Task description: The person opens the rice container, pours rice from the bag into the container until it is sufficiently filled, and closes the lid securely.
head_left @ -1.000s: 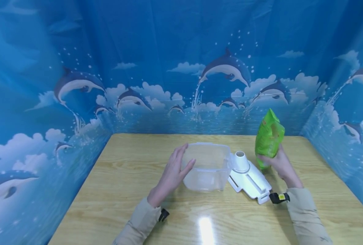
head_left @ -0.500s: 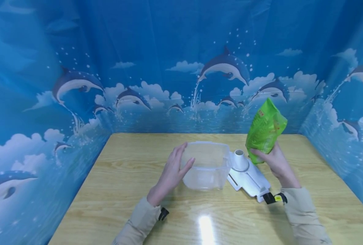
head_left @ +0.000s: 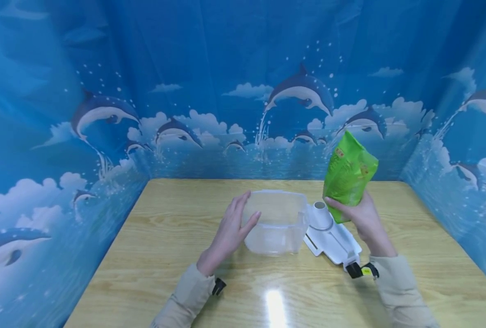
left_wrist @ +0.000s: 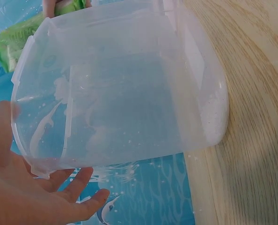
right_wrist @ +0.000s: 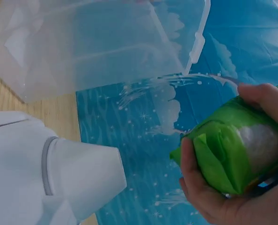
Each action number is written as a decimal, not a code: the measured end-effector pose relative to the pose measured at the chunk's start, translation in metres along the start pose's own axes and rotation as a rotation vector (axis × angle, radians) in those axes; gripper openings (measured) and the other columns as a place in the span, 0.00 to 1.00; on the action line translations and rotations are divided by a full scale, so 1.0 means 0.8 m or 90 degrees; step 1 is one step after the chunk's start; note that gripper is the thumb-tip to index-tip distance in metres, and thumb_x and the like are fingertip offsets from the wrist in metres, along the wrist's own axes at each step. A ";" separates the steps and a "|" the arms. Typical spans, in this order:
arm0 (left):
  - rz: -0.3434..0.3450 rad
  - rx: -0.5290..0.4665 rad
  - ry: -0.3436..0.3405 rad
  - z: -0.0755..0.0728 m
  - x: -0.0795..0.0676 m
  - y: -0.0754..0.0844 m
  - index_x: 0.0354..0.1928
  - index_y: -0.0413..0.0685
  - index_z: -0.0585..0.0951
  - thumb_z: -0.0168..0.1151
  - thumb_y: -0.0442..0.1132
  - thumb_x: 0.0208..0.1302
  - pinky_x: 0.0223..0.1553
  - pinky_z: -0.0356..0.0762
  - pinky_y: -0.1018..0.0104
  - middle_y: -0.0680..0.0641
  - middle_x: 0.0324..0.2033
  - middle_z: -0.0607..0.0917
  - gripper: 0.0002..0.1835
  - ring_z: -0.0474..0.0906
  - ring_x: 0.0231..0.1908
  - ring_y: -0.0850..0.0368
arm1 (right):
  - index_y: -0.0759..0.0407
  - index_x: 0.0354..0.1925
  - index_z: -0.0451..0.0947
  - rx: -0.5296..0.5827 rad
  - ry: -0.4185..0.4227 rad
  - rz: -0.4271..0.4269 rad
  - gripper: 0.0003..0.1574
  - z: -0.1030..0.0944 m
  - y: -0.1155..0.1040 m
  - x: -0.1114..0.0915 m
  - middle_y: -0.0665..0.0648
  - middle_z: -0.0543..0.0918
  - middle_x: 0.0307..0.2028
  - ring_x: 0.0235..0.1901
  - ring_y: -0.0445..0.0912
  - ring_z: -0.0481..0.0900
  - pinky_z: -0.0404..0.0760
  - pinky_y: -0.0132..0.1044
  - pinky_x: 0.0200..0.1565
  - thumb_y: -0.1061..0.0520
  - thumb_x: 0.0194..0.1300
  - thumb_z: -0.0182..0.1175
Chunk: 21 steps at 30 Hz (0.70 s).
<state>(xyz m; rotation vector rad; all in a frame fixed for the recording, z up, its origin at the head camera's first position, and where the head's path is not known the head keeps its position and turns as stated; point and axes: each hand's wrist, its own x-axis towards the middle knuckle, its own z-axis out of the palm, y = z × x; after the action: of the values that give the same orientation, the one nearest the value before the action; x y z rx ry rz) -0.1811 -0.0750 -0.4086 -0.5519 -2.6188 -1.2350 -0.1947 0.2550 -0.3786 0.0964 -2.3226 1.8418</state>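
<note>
In the head view my right hand (head_left: 365,218) grips the lower part of a green plastic bag (head_left: 348,175), holding it up above the table, tilted. Folded plastic and a clear patch show on the green bag (right_wrist: 251,150) in the right wrist view. My left hand (head_left: 234,223), fingers spread and nearly straight, lies along the left side of a clear plastic container (head_left: 275,239) with an open top. In the left wrist view the fingers (left_wrist: 85,206) extend beside the container wall. Below the bag lies a white plastic part (head_left: 333,241) with a cone-shaped spout (right_wrist: 87,171).
The wooden table (head_left: 169,255) carries the container at its middle, with the white part close against its right side. A blue dolphin-print curtain (head_left: 226,91) stands behind the table and along both sides.
My right hand has brought the green bag leftward, from the right of the white part to above it, lifting it somewhat and turning its broad side. My left hand and the container have stayed in place.
</note>
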 end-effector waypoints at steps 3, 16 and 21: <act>-0.001 -0.003 0.001 0.001 -0.001 0.000 0.79 0.47 0.57 0.53 0.57 0.76 0.72 0.62 0.43 0.42 0.73 0.66 0.38 0.62 0.72 0.45 | 0.47 0.62 0.67 -0.051 0.018 -0.021 0.37 0.005 -0.005 -0.004 0.42 0.76 0.47 0.45 0.37 0.77 0.80 0.26 0.45 0.62 0.60 0.73; 0.001 -0.006 0.009 0.001 -0.001 -0.003 0.78 0.47 0.58 0.53 0.57 0.76 0.72 0.62 0.43 0.42 0.73 0.66 0.38 0.63 0.72 0.44 | 0.60 0.76 0.58 -0.235 0.053 -0.043 0.58 0.025 -0.026 -0.003 0.72 0.72 0.61 0.55 0.63 0.71 0.71 0.57 0.52 0.65 0.52 0.76; 0.000 -0.010 0.004 0.001 -0.001 -0.001 0.78 0.46 0.58 0.53 0.57 0.75 0.72 0.61 0.42 0.43 0.73 0.65 0.38 0.62 0.72 0.44 | 0.64 0.72 0.63 -0.334 0.079 -0.093 0.56 0.031 -0.025 0.002 0.75 0.74 0.60 0.55 0.68 0.72 0.70 0.66 0.54 0.67 0.47 0.77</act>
<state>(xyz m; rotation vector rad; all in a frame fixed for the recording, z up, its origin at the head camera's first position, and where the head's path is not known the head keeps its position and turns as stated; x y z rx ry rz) -0.1807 -0.0753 -0.4100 -0.5499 -2.6065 -1.2554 -0.1953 0.2263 -0.3644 0.0747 -2.5424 1.0943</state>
